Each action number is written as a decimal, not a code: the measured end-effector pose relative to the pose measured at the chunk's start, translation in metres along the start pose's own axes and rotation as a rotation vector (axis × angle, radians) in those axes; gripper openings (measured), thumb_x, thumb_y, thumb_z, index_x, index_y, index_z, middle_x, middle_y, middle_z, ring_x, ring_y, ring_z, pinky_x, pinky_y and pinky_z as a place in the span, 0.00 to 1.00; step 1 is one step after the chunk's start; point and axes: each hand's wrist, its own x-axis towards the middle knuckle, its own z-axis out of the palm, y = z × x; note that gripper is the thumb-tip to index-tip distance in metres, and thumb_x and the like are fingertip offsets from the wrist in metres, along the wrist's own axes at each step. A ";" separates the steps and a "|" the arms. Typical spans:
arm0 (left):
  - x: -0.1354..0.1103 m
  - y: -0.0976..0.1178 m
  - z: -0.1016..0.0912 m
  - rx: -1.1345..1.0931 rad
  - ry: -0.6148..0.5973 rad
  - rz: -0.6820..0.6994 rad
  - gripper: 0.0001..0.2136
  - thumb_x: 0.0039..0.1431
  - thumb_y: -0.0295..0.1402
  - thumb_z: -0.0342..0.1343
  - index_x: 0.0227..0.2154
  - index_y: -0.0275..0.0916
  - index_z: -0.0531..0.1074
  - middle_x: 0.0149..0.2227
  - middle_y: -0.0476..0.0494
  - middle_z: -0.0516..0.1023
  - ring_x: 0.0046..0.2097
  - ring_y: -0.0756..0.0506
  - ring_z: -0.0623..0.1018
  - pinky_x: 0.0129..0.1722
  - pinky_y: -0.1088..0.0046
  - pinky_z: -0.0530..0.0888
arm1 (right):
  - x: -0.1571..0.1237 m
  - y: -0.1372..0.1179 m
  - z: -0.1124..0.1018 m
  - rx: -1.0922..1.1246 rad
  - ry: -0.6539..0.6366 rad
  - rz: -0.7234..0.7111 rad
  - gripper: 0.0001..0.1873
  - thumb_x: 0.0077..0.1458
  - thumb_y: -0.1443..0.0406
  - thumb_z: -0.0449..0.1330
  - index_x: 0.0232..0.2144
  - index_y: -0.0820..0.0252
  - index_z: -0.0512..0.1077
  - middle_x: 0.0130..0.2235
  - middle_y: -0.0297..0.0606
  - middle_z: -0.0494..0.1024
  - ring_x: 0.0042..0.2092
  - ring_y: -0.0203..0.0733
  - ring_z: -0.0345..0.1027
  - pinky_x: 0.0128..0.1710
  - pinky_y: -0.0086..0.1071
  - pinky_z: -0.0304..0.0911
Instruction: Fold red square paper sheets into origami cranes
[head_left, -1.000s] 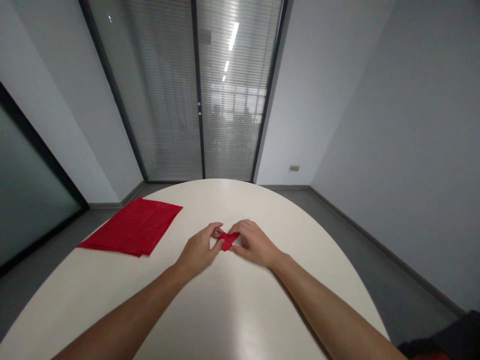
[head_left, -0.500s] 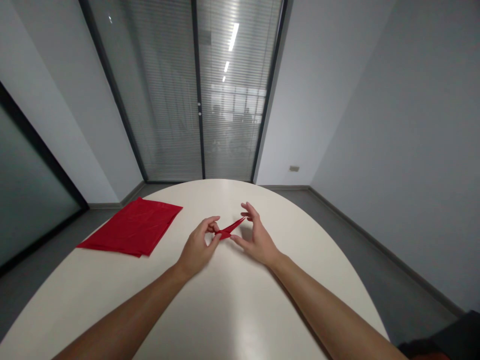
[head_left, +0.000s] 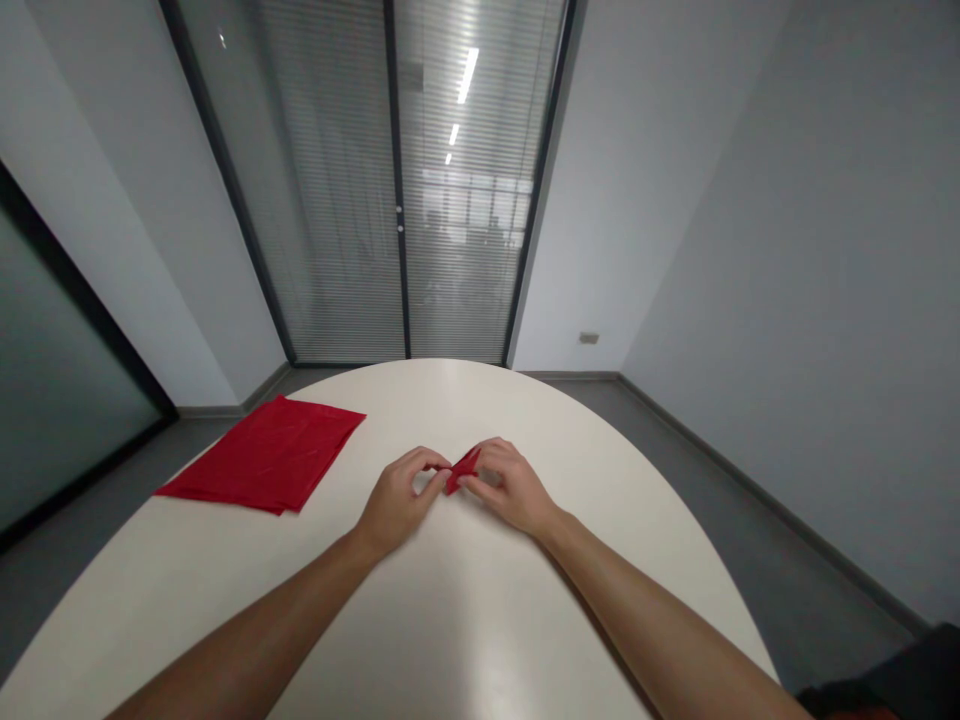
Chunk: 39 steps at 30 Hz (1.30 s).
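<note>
A small folded piece of red paper (head_left: pixel 460 470) is held just above the white oval table (head_left: pixel 465 640), near its middle. My left hand (head_left: pixel 397 496) pinches the paper's left end with thumb and fingertips. My right hand (head_left: pixel 508 484) is curled over the paper's right end, fingers pressed on it. Both forearms reach in from the bottom edge of the view. Most of the paper is hidden between the fingers.
A stack of flat red sheets (head_left: pixel 268 452) lies on the table's left side. Beyond the table's far edge is grey floor, a glass door with blinds (head_left: pixel 397 190) and grey walls. A dark object (head_left: pixel 892 680) sits at the bottom right corner.
Half a second ago my right hand was open with fingers spread and the paper stretched out as a thin strip; now the right hand has closed back onto the paper, bringing it together.
</note>
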 end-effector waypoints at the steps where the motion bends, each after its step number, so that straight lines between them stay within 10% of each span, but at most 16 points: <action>1: 0.000 0.000 0.000 0.002 -0.001 -0.011 0.04 0.64 0.29 0.55 0.35 0.40 0.74 0.36 0.46 0.78 0.40 0.46 0.77 0.43 0.70 0.72 | 0.000 0.000 0.000 -0.001 -0.002 0.010 0.05 0.62 0.61 0.63 0.37 0.54 0.78 0.39 0.38 0.81 0.44 0.45 0.71 0.49 0.42 0.62; 39: -0.002 -0.012 0.004 -0.007 -0.025 -0.177 0.15 0.61 0.32 0.56 0.51 0.41 0.73 0.47 0.42 0.82 0.43 0.44 0.81 0.43 0.67 0.77 | -0.003 0.006 0.004 0.025 0.053 0.217 0.09 0.65 0.61 0.59 0.42 0.55 0.78 0.39 0.38 0.81 0.41 0.43 0.73 0.44 0.37 0.65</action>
